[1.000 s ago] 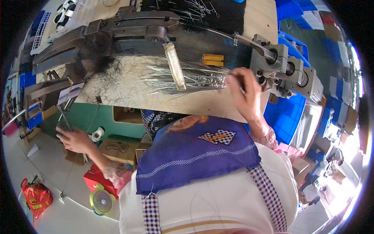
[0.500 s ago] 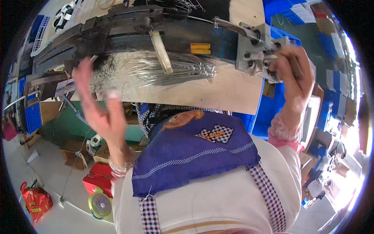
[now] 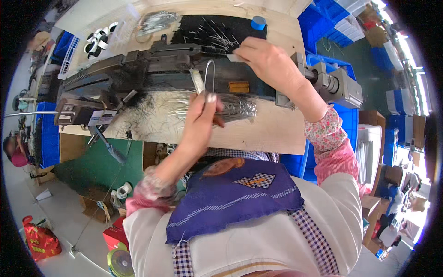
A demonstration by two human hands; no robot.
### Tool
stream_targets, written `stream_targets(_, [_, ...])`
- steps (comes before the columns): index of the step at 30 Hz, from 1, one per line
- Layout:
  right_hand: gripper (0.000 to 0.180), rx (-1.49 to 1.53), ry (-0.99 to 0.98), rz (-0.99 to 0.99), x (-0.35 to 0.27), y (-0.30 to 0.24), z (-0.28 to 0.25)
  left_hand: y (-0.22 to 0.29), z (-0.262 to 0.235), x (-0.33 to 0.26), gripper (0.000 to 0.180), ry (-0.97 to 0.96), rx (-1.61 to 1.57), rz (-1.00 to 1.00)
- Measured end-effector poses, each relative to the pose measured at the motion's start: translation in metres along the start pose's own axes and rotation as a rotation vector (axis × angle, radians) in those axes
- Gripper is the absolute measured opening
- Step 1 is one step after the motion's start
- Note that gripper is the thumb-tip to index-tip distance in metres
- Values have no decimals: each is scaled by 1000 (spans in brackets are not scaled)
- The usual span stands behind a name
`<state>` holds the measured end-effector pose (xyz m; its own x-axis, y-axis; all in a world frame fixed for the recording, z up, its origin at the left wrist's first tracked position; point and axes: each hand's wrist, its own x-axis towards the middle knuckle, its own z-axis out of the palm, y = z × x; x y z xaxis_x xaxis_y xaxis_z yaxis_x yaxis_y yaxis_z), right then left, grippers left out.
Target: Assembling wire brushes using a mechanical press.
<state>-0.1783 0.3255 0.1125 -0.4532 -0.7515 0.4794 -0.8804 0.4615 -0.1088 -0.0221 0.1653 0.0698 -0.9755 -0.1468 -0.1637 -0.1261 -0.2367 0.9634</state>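
Observation:
My left hand [image 3: 201,117] is closed on a thin metal wire [image 3: 213,69], whose upper end bends over in a narrow hook. Just below it on the bench lies a bundle of straight metal wires [image 3: 242,109]. My right hand [image 3: 270,62] reaches over the dark bench machine [image 3: 152,64], fingertips pinched beside a small flat pale piece [image 3: 234,58]; whatever lies between them is hidden. A pale handle [image 3: 197,81] points down from the machine near my left fingers. Right of my right wrist is the machine's metal end block [image 3: 325,81].
Loose wires [image 3: 221,39] lie on a black mat [image 3: 184,27] at the back, near a blue round cap [image 3: 258,23]. A small orange-yellow block [image 3: 239,87] sits on the machine bed. Dark shavings [image 3: 138,111] cover the left of the wooden bench [image 3: 277,131]. Blue crates [image 3: 344,69] stand at right.
My left hand has moved right, from open and bare to holding the hooked wire. My right hand has left the metal end block and moved left to the middle of the machine.

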Motion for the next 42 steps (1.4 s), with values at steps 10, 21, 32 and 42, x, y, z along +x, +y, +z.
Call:
stream_targets(10, [15, -68, -55, -120, 1, -16, -5, 81, -81, 7, 16, -297, -1416, -147])
stream_targets(21, [20, -123, -95, 41, 55, 50, 16, 35, 0, 71, 26, -336, 893, 337])
stream_targets(32, [13, 255, 61, -192, 28, 11, 11, 75, -23, 100, 12, -120, 1628, 1076])
stream_targets(42, [23, 508, 17, 5, 55, -9, 51, -9, -35, 23, 41, 197, 161, 531])
